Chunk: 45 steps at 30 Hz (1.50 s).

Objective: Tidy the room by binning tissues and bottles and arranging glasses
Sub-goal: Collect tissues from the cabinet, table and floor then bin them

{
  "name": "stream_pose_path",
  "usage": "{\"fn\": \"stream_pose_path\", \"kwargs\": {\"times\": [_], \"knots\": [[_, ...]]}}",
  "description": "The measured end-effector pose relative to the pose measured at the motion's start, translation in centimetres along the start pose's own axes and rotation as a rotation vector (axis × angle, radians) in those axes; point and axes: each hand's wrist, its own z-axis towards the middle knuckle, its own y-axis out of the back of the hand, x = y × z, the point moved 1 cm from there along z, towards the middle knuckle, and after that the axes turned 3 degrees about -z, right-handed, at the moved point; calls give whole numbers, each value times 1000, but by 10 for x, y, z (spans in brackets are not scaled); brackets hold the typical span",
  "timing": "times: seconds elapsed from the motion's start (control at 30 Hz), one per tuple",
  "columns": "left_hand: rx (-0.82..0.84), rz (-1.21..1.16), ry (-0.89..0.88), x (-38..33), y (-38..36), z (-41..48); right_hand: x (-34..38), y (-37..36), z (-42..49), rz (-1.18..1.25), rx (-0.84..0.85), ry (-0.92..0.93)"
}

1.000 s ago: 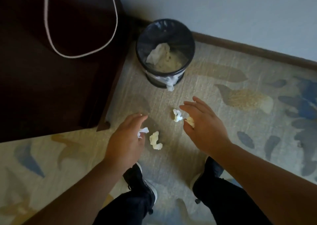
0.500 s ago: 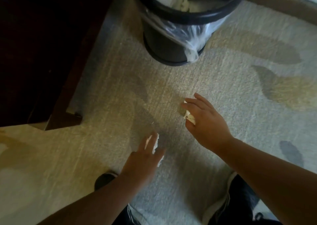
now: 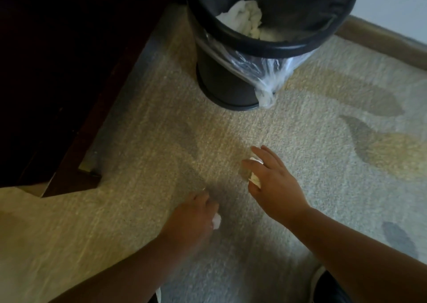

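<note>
My left hand [image 3: 191, 219] is low over the carpet, fingers curled round a small white tissue scrap [image 3: 216, 221] that peeks out at its right side. My right hand [image 3: 272, 182] hovers a little further forward and holds crumpled tissue pieces [image 3: 255, 178] under its palm and thumb, with the fingers spread. A black waste bin [image 3: 231, 81] with a clear plastic liner stands ahead at the top centre, and white tissues [image 3: 245, 18] lie inside it.
A dark wooden piece of furniture [image 3: 57, 72] fills the upper left, its foot on the carpet near my left hand. A patterned beige carpet [image 3: 323, 141] runs to a brown skirting board [image 3: 379, 32] at the wall. My shoes show at the bottom edge.
I have bent closer to the floor and the bin. The loose tissue pieces that lay on the carpet are now in my two hands. My left hand's fingers have curled round its piece.
</note>
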Motion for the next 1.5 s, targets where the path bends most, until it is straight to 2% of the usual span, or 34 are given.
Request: {"fn": "stream_pose_path", "kwargs": {"times": [0.1, 0.2, 0.33, 0.5, 0.6, 0.67, 0.77, 0.97, 1.07, 1.17, 1.3, 1.5], "knots": [[-184, -29, 27, -3, 38, 17, -1, -6, 2, -13, 4, -7], [-265, -28, 57, -6, 66, 32, -4, -20, 3, -68, 42, -21], [-311, -54, 68, -16, 84, 39, -9, -39, 5, -143, 118, -89], [-326, -104, 42, -32, 95, 38, -15, -45, 6, -212, 111, -135], [-351, -107, 24, -40, 104, 41, -15, -34, 11, -146, 88, -153], [-372, -111, 6, -43, 114, 45, -8, -19, 14, -72, 19, -144], [-416, -129, 8, -49, 136, 54, 15, 19, 21, 65, -170, -91], [-589, -189, -44, -69, 201, 68, 52, 113, 26, 383, -517, -23], [-675, -197, -93, -82, 237, 70, 65, 155, 26, 454, -680, 60], [-751, -213, -116, -93, 269, 79, 74, 195, 39, 419, -798, 139], [-831, -232, -105, -104, 297, 104, 77, 240, 72, 416, -856, 111], [-929, -238, -109, -116, 321, 135, 76, 280, 107, 651, -752, 15]]}}
